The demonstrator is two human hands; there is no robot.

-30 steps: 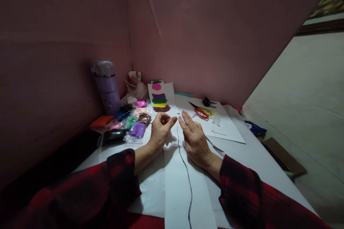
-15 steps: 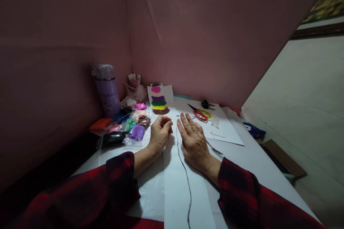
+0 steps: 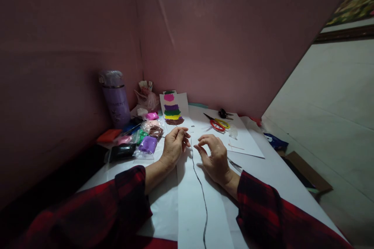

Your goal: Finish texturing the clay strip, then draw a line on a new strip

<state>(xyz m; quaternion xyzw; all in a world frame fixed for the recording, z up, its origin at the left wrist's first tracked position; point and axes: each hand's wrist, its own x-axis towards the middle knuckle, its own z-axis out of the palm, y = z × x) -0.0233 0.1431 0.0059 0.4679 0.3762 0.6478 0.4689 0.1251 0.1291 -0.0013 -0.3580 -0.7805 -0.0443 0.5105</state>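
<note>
A long white paper strip point(image 3: 189, 210) lies on the table, with a thin wavy black line point(image 3: 202, 190) running down it. At the line's far end, my left hand point(image 3: 174, 146) has thumb and fingers pinched together; what they hold is too small to make out. To the right of the line, my right hand point(image 3: 214, 157) hovers with its fingers curved and a gap between thumb and forefinger, nothing visible between them. Beyond my left hand stands a paper with coloured bands point(image 3: 172, 112) of brown, yellow, green, purple and pink.
Bagged clay packets, a purple one point(image 3: 148, 144) among them, lie at the left beside a lilac bottle point(image 3: 116, 99). Red and yellow scissors point(image 3: 217, 124), black-topped keys point(image 3: 223, 113) and white paper point(image 3: 251, 144) are at the right. Pink walls rise behind.
My right hand has turned from flat, outstretched fingers to a curved shape with the thumb showing, and sits slightly lower. My left hand has barely moved, its fingers shifting a little.
</note>
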